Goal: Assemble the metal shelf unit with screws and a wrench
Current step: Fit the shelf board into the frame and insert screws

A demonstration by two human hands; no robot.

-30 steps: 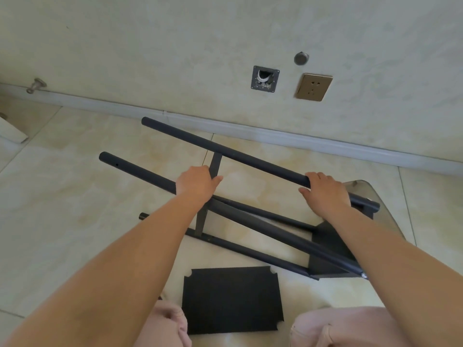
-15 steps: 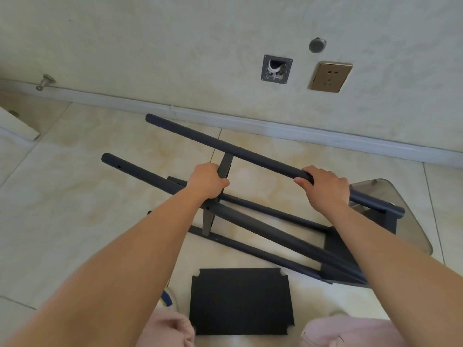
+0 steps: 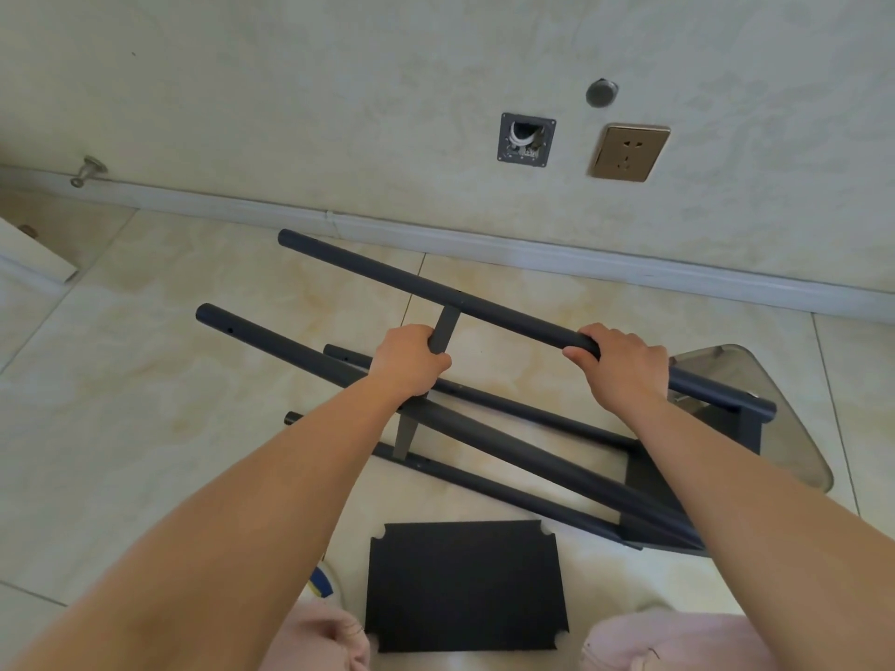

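A person's left hand (image 3: 409, 363) grips the nearer tube (image 3: 300, 353) of a dark metal shelf frame (image 3: 532, 428) lying tilted on the tiled floor (image 3: 145, 380) near the wall, while the right hand (image 3: 622, 368) grasps the upper tube (image 3: 436, 290); a loose black shelf panel (image 3: 465, 586) lies flat below, between the knees

Left hand (image 3: 407, 363) on the frame's (image 3: 508, 447) near pole, right hand (image 3: 624, 368) on the far pole, the frame lying on its side on the floor (image 3: 145, 380). Between the hands runs a crossbar (image 3: 444, 326). A panel (image 3: 466, 586) lies on the floor nearer the person, below both hands. Beyond the hands, the wall (image 3: 339, 89) carries a socket (image 3: 628, 152) and an open box (image 3: 525, 140) to its left.
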